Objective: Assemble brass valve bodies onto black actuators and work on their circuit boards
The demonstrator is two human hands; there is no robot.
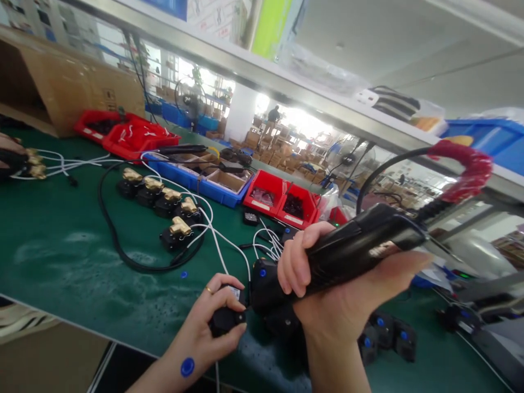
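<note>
My left hand (207,322) grips a small black plastic housing (223,321) near the table's front edge, thumb and fingers on its sides. The housing has a pale label on top and a white cable by it. My right hand (323,305) is wrapped around a black electric screwdriver (364,245), tilted, with a red-taped cord (462,169) at its rear. The driver's tip is hidden. Beside the held housing stand black units (262,275), one showing a blue cap. A blue round cap (187,367) lies on my left wrist.
Brass-topped black valve units (174,229) with white cables lie left on the green table (53,245). Behind them are red bins (139,139) and a blue divided tray (225,194). More black units (382,330) sit at right. A shelf (286,79) crosses overhead. Another person's hand (10,147) shows far left.
</note>
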